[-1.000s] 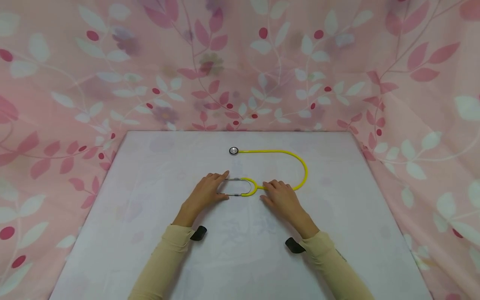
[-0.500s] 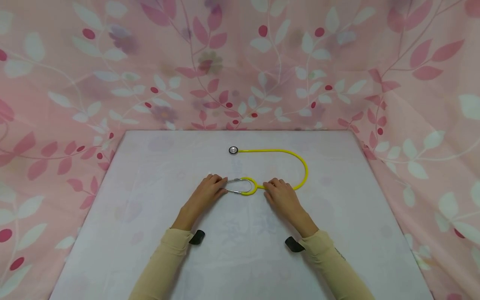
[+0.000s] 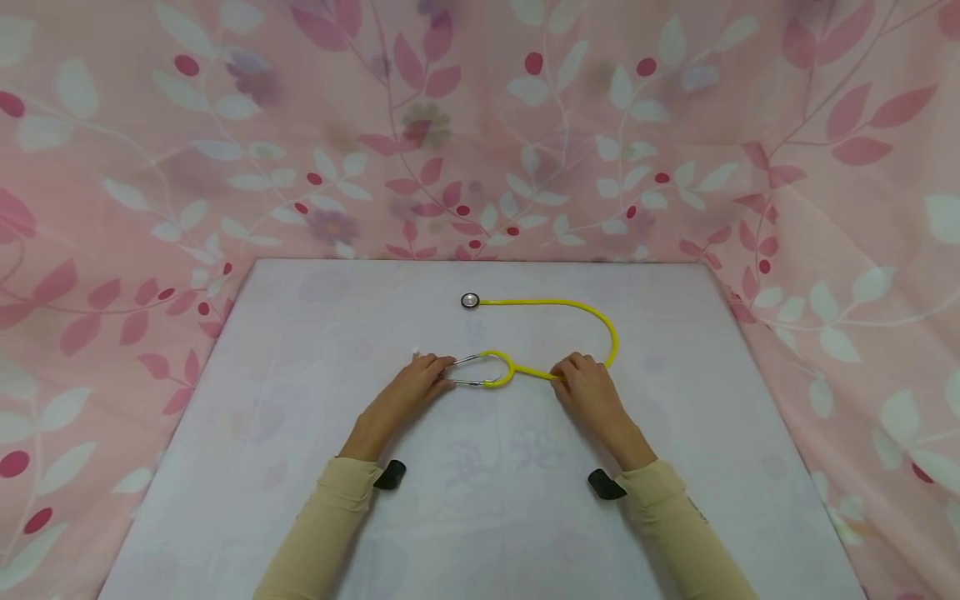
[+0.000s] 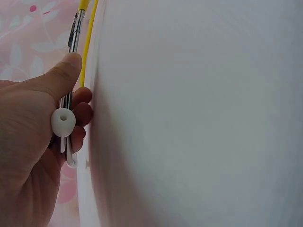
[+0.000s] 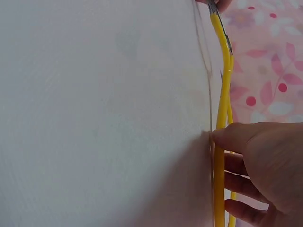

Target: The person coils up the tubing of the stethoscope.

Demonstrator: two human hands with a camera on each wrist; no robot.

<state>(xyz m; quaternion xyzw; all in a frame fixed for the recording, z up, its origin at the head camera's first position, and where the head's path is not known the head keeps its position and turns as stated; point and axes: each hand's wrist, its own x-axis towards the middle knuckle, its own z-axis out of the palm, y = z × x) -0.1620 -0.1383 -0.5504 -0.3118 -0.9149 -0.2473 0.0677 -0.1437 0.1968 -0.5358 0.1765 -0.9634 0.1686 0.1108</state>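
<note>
A stethoscope with yellow tubing (image 3: 543, 302) lies on the white-covered table, its round chest piece (image 3: 469, 301) toward the far side. My left hand (image 3: 411, 388) grips the metal ear tubes (image 3: 468, 382). In the left wrist view the thumb lies along them, fingers curl behind, and a white ear tip (image 4: 63, 122) shows by the palm. My right hand (image 3: 592, 402) pinches the tubing between the Y-shaped fork and the curve. In the right wrist view its thumb (image 5: 229, 137) presses one side of the yellow tube (image 5: 219, 184), with the other fingers behind.
A white cloth covers the table (image 3: 480, 517). Pink curtain fabric (image 3: 480, 125) with leaf patterns hangs behind it and on both sides. Dark wrist cameras (image 3: 607, 484) sit below both hands, at the cuffs of the beige sleeves (image 3: 678, 517).
My left fingers have closed around the ear tubes, drawing them together. My right hand has slid to the right along the tubing, which now slants down from the fork. The chest piece stays put.
</note>
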